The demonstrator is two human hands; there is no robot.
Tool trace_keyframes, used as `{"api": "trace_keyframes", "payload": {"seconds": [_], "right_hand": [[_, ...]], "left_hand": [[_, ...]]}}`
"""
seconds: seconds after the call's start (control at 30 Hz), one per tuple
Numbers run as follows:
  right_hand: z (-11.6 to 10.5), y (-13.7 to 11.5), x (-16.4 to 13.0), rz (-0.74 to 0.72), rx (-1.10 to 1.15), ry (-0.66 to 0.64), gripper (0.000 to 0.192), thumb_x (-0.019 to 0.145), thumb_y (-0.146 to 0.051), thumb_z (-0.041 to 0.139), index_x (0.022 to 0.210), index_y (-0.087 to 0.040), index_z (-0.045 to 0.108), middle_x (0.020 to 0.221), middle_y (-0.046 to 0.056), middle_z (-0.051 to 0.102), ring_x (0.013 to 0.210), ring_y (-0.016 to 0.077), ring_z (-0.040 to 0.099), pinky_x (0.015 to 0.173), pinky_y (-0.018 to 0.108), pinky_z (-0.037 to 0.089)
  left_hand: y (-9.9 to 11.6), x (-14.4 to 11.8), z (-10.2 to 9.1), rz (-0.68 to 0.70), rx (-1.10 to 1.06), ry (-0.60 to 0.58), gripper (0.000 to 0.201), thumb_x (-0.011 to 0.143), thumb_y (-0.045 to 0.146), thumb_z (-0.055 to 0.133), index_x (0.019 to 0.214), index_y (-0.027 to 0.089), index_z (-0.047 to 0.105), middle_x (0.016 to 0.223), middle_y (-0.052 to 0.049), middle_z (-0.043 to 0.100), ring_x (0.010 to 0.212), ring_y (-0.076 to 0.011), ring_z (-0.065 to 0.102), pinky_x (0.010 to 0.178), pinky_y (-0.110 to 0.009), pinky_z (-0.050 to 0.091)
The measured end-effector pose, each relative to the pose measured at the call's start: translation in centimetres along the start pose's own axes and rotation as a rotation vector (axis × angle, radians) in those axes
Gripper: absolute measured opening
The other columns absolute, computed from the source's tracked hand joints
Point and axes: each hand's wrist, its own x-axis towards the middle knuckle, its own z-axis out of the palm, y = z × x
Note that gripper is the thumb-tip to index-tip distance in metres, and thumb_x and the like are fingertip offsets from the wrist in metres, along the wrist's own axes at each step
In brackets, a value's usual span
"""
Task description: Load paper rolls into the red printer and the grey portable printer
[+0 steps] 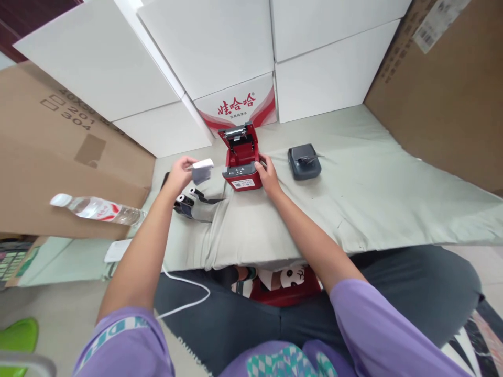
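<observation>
Red printer (pixel 243 181): one, upright on the cloth-covered surface (pixel 346 209), middle of the view; lid (pixel 238 135) raised, red compartment exposed, pale label on the front face.

Paper roll (pixel 203 164): one, white with a greyish lower part, slightly blurred; held above the surface, left of the printer and apart from it.

Left grip (pixel 184 172): bare hand, fingers closed on the paper roll.

Right grip (pixel 268 175): bare hand, gripping the red printer at its right front corner, thumb on the upper edge.

Dark rolls (pixel 184 202): a small group with pale cores and loose dark strips, on the surface below the left grip.

Dark device (pixel 304 163): one, boxy, right of the printer and well apart; thin strap on top.

Bottle (pixel 100 209): clear, white cap, red-and-white label, left of the left forearm.

White cartons (pixel 314 68): stacked behind the printer.

Cardboard boxes (pixel 451 104): one at either side.
</observation>
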Motion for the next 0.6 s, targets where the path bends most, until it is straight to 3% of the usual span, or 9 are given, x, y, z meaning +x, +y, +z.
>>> {"api": "trace_keyframes", "payload": {"seconds": [0.1,0.17,0.37,0.47,0.6], "right_hand": [[0.0,0.1,0.0,-0.014,0.002,-0.002,0.072,0.080,-0.080,0.063,0.130,-0.027,0.060,0.143,0.009,0.064,0.138,0.0285,0.056,0.124,0.048,0.041],[0.0,0.2,0.1,-0.016,0.005,-0.004,0.070,0.081,-0.078,0.063,0.130,-0.028,0.060,0.142,0.009,0.064,0.137,0.0286,0.056,0.123,0.048,0.041],[0.1,0.6,0.4,-0.007,-0.002,-0.009,0.070,0.082,-0.074,0.064,0.130,-0.024,0.057,0.141,0.013,0.063,0.133,0.0301,0.058,0.119,0.048,0.044],[0.1,0.8,0.5,-0.022,-0.012,-0.009,0.069,0.082,-0.074,0.063,0.129,-0.025,0.058,0.140,0.012,0.064,0.134,0.0291,0.057,0.119,0.047,0.044],[0.1,1.2,0.5,-0.034,-0.004,0.002,0.066,0.083,-0.073,0.064,0.129,-0.027,0.059,0.141,0.010,0.063,0.136,0.0283,0.056,0.120,0.047,0.043]], "left_hand": [[1.5,0.5,1.0,0.151,-0.242,0.155,0.055,0.056,0.049,0.085,0.090,0.022,0.052,0.102,-0.008,0.075,0.094,-0.0264,0.073,0.081,-0.038,0.059],[2.5,1.2,2.8,0.243,-0.236,0.137,0.054,0.057,0.051,0.088,0.088,0.022,0.053,0.097,-0.007,0.075,0.094,-0.0242,0.072,0.083,-0.036,0.058],[4.2,3.2,8.5,0.390,0.246,-0.226,0.023,0.069,0.030,0.074,0.087,0.018,0.066,0.094,-0.007,0.077,0.085,-0.0209,0.068,0.079,-0.032,0.054],[4.2,4.5,9.4,0.446,0.446,-0.308,0.017,0.071,0.024,0.066,0.086,0.018,0.069,0.093,-0.006,0.078,0.084,-0.0215,0.067,0.080,-0.032,0.051],[3.6,6.4,9.7,0.446,0.554,-0.369,0.021,0.074,0.023,0.062,0.089,0.018,0.075,0.098,-0.008,0.078,0.091,-0.0241,0.068,0.087,-0.035,0.051]]}}
